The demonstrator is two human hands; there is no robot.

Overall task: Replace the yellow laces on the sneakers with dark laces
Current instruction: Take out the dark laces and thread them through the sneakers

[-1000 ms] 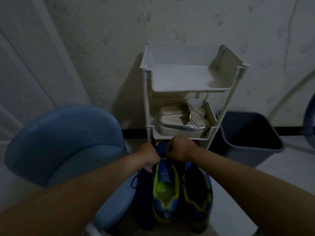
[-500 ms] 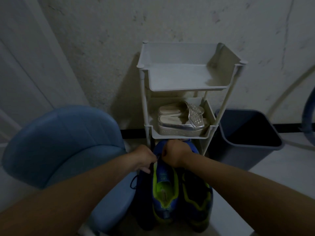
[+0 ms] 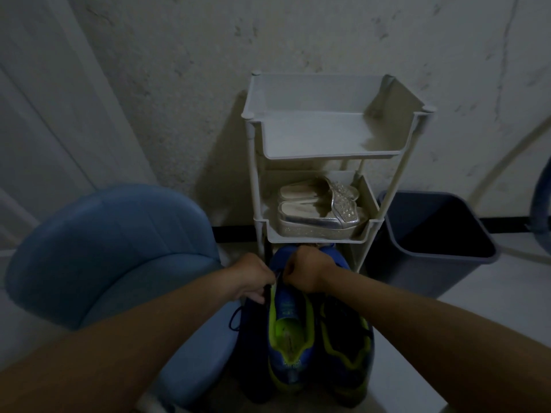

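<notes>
Two blue sneakers with yellow-green trim stand side by side on the floor, toes toward the rack: the left sneaker (image 3: 287,338) and the right sneaker (image 3: 346,347). My left hand (image 3: 253,275) and my right hand (image 3: 307,271) are curled over the front of the left sneaker, fingers pinching something thin between them that looks like a lace. A dark lace (image 3: 235,318) hangs in a loop below my left hand, beside the sneaker. The fingertips are hidden.
A white three-tier rack (image 3: 328,153) stands against the wall with silver sandals (image 3: 319,210) on its middle shelf. A blue chair (image 3: 113,251) is at the left and a dark bin (image 3: 432,239) at the right. A white door is at far left.
Both hands have shifted slightly toward the toe of the left sneaker and stay close together. The sneakers have not moved.
</notes>
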